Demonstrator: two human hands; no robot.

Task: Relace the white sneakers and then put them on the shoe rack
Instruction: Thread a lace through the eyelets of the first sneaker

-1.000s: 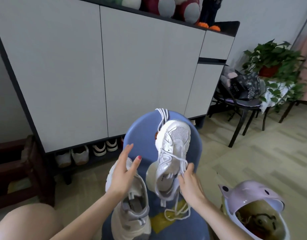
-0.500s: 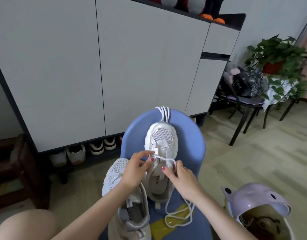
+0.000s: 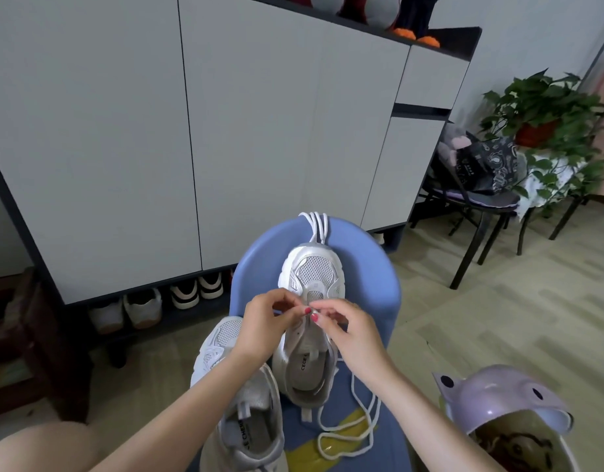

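Hands: our left hand (image 3: 265, 323) and right hand (image 3: 353, 332) meet, both pinching the lace (image 3: 357, 424).
Sneaker: upright sneaker (image 3: 311, 321) rests on the blue chair (image 3: 368, 267), toe up.
Second sneaker (image 3: 239, 413): just beside, left.

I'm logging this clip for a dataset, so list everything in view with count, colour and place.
sneakers: 2, white; on the blue seat, one upright in the middle, one lower left.
loose lace: 1, white; trailing from the middle sneaker onto the seat.
spare laces: 1 bundle, white; hung over the seat's far rim.
blue seat: 1; centre floor.
cabinet: 1, white doors, dark frame; behind.
shoes: several, pale; bottom shelf under the cabinet.
lidded bin: 1, lilac; lower right.
black chair: 1, holding bags; right.
potted plant: 1, green; far right.
left hand: pinching the lace.
right hand: pinching the lace tip.
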